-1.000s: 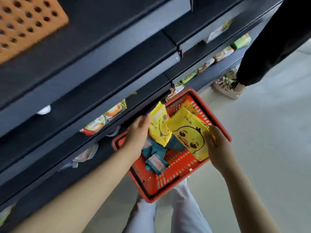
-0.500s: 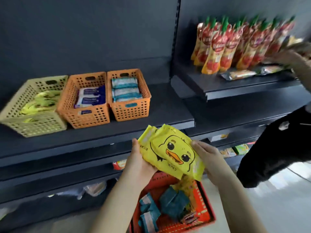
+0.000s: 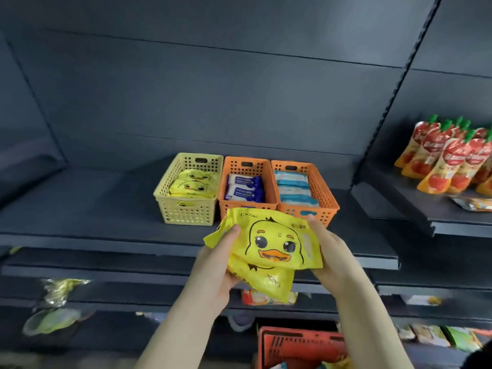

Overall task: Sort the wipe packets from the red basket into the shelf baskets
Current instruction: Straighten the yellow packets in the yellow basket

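Observation:
Two yellow duck wipe packets (image 3: 274, 246) are stacked between my hands in front of the shelf edge. My left hand (image 3: 217, 265) grips their left side and my right hand (image 3: 331, 258) holds the right side. Just beyond, three baskets stand side by side on the dark shelf (image 3: 106, 209). The pale yellow basket (image 3: 186, 209) holds more duck packets. The middle orange basket (image 3: 238, 166) holds blue-and-white packets. The right orange basket (image 3: 323, 193) holds light blue packets. The red basket (image 3: 298, 344) is at the bottom edge, below my arms, mostly cut off.
Red and orange sauce pouches (image 3: 450, 161) stand on the neighbouring shelf at right, with a flat packet (image 3: 472, 203) lying in front of them. Lower shelves carry assorted snack packets (image 3: 269, 298). A dark upright post (image 3: 386, 102) divides the two shelf bays.
The packets were lifted out of the red basket with both hands and have risen to shelf height. The view has swung upward, so the three baskets now sit directly ahead.

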Demonstrator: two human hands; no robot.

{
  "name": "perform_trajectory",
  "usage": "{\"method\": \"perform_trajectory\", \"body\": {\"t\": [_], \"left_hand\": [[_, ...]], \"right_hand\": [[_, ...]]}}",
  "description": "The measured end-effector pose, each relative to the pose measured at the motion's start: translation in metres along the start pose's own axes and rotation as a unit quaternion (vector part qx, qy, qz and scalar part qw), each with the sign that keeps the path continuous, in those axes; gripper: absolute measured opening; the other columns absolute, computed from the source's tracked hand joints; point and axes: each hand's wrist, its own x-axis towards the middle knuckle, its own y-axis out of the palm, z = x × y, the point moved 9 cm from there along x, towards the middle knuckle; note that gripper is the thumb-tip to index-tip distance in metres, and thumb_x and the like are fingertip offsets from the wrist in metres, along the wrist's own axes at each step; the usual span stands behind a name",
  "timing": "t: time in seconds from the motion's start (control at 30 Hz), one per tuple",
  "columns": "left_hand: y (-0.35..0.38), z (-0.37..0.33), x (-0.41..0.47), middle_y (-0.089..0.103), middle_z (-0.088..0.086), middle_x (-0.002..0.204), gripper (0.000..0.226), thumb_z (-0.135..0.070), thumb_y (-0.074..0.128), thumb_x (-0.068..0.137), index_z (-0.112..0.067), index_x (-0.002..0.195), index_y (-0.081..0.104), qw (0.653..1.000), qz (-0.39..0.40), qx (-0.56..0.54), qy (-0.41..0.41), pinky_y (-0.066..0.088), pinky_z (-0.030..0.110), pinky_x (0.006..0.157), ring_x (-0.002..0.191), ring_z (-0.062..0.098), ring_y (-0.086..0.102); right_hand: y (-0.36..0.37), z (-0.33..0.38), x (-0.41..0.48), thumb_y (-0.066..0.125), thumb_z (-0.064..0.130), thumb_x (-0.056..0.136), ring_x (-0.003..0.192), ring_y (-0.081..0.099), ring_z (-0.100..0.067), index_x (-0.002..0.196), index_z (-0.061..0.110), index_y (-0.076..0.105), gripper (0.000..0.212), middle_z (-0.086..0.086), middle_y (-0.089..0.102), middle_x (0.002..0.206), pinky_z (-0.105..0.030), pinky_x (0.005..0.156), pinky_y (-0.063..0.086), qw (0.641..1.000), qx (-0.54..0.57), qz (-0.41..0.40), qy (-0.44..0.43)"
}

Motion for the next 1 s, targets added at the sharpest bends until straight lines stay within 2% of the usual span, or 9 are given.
{"method": "perform_trajectory", "body": {"t": [0.2, 0.3, 0.43, 0.53, 0.6, 0.7, 0.83, 0.93, 1.0], "left_hand": [[-0.092, -0.079, 0.005, 0.075, 0.005, 0.103, 0.038, -0.040, 0.067, 0.085, -0.022, 0.118, 0.064, 0.998, -0.026, 0.026, 0.044, 0.054, 0.052, 0.089, 0.096, 0.026, 0.071], [-0.124, -0.102, 0.008, 0.075, 0.005, 0.100, 0.040, -0.047, 0.066, 0.083, -0.021, 0.114, 0.065, 0.997, -0.044, 0.037, 0.048, 0.056, 0.048, 0.084, 0.092, 0.025, 0.073], [-0.154, -0.124, 0.017, 0.076, 0.001, 0.091, 0.032, -0.045, 0.065, 0.087, -0.021, 0.107, 0.067, 0.992, -0.089, 0.056, 0.073, 0.058, 0.041, 0.075, 0.087, 0.023, 0.073], [-0.168, -0.132, 0.025, 0.076, -0.001, 0.087, 0.023, -0.042, 0.062, 0.089, -0.022, 0.101, 0.067, 0.990, -0.103, 0.056, 0.082, 0.057, 0.038, 0.073, 0.085, 0.022, 0.073], [-0.175, -0.139, 0.035, 0.076, -0.001, 0.087, 0.021, -0.042, 0.061, 0.090, -0.024, 0.098, 0.067, 0.988, -0.113, 0.062, 0.085, 0.056, 0.036, 0.067, 0.082, 0.021, 0.073], [-0.186, -0.157, 0.059, 0.075, 0.001, 0.089, 0.024, -0.045, 0.062, 0.089, -0.024, 0.099, 0.065, 0.985, -0.132, 0.076, 0.086, 0.057, 0.037, 0.067, 0.082, 0.022, 0.072], [-0.201, -0.180, 0.102, 0.075, 0.001, 0.093, 0.030, -0.049, 0.062, 0.088, -0.023, 0.101, 0.066, 0.980, -0.155, 0.089, 0.091, 0.058, 0.041, 0.075, 0.086, 0.023, 0.072], [-0.206, -0.192, 0.138, 0.076, 0.000, 0.091, 0.029, -0.050, 0.062, 0.088, -0.025, 0.101, 0.070, 0.978, -0.164, 0.094, 0.094, 0.057, 0.042, 0.080, 0.086, 0.021, 0.073], [-0.209, -0.200, 0.163, 0.077, 0.000, 0.090, 0.027, -0.048, 0.062, 0.088, -0.025, 0.101, 0.069, 0.975, -0.182, 0.082, 0.094, 0.057, 0.041, 0.081, 0.085, 0.020, 0.073]], "right_hand": [[0.125, -0.055, 0.004, 0.040, 0.039, 0.102, 0.110, 0.066, -0.033, 0.128, 0.007, 0.058, 0.044, -0.016, 0.069, 0.118, -0.049, 0.097, 0.049, 0.996, 0.079, 0.029, 0.040], [0.161, -0.061, 0.002, 0.041, 0.038, 0.102, 0.103, 0.069, -0.032, 0.122, 0.008, 0.060, 0.041, -0.015, 0.072, 0.111, -0.045, 0.088, 0.053, 0.997, 0.071, -0.004, 0.029], [0.183, -0.047, 0.005, 0.043, 0.040, 0.102, 0.083, 0.072, -0.026, 0.103, 0.010, 0.067, 0.039, -0.010, 0.075, 0.094, -0.037, 0.072, 0.056, 0.998, -0.001, -0.054, -0.044], [0.193, -0.034, 0.016, 0.046, 0.043, 0.100, 0.073, 0.063, -0.026, 0.084, 0.015, 0.067, 0.039, -0.009, 0.070, 0.079, -0.040, 0.071, 0.049, 0.987, -0.082, -0.095, -0.095], [0.200, -0.036, 0.030, 0.047, 0.046, 0.099, 0.077, 0.062, -0.031, 0.086, 0.014, 0.066, 0.040, -0.013, 0.070, 0.082, -0.046, 0.074, 0.051, 0.986, -0.101, -0.094, -0.090], [0.218, -0.039, 0.059, 0.051, 0.047, 0.096, 0.092, 0.069, -0.032, 0.101, 0.014, 0.067, 0.037, -0.017, 0.072, 0.098, -0.057, 0.087, 0.054, 0.988, -0.132, -0.045, -0.063], [0.252, -0.022, 0.113, 0.060, 0.025, 0.096, 0.097, 0.071, -0.028, 0.109, 0.015, 0.067, 0.019, -0.006, 0.075, 0.103, -0.055, 0.086, 0.056, 0.984, -0.146, 0.054, -0.084], [0.243, -0.001, 0.167, 0.068, 0.035, 0.088, 0.083, 0.070, -0.032, 0.094, 0.010, 0.068, 0.026, -0.009, 0.074, 0.093, -0.053, 0.077, 0.058, 0.982, -0.144, -0.016, -0.125], [0.225, 0.016, 0.205, 0.070, 0.042, 0.082, 0.065, 0.058, -0.024, 0.078, 0.013, 0.059, 0.031, -0.008, 0.061, 0.074, -0.040, 0.063, 0.054, 0.971, -0.163, -0.091, -0.151]]}}
